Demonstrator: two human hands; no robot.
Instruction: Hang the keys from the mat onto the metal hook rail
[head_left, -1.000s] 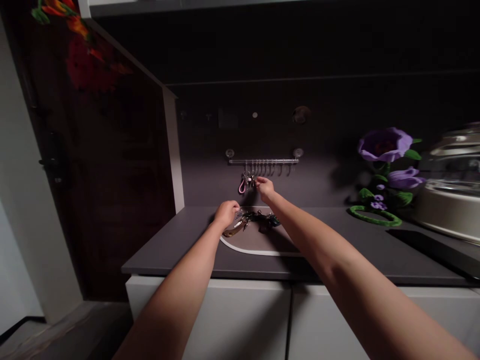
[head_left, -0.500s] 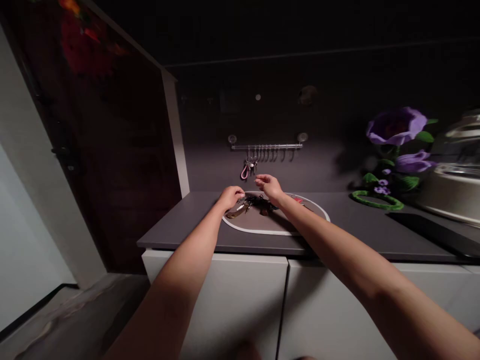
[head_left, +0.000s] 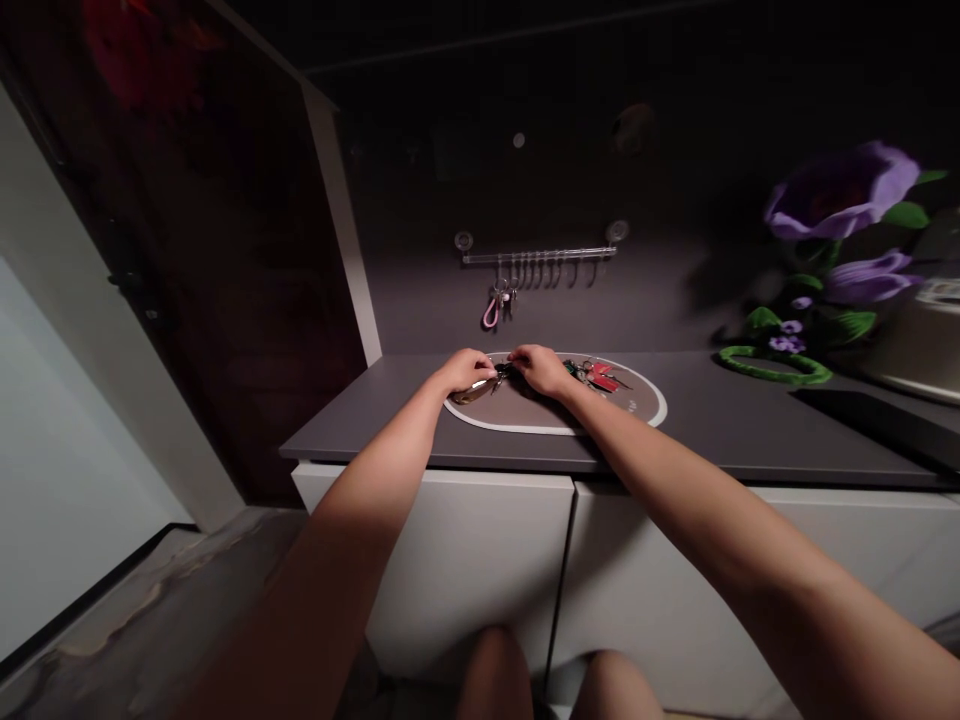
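A mat [head_left: 517,420] lies on the desk [head_left: 750,430], and bunches of keys [head_left: 592,375] lie on the mat. Behind the mat, a hook rail [head_left: 540,256] is on the wall, and a set of keys [head_left: 499,300] hangs from it. A flower [head_left: 840,195] stands off to the right. Cupboards [head_left: 465,560] sit under the desk.

Right hand [head_left: 541,369] now down at the keys [head_left: 501,372]

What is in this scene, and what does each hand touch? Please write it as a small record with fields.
Left hand: touching the keychains
Right hand: touching the same keychains
Under them: oval white-rimmed mat
Also on mat: red tag
Mat stands on: dark counter
On wall: hook rail, holding keys with a pink loop
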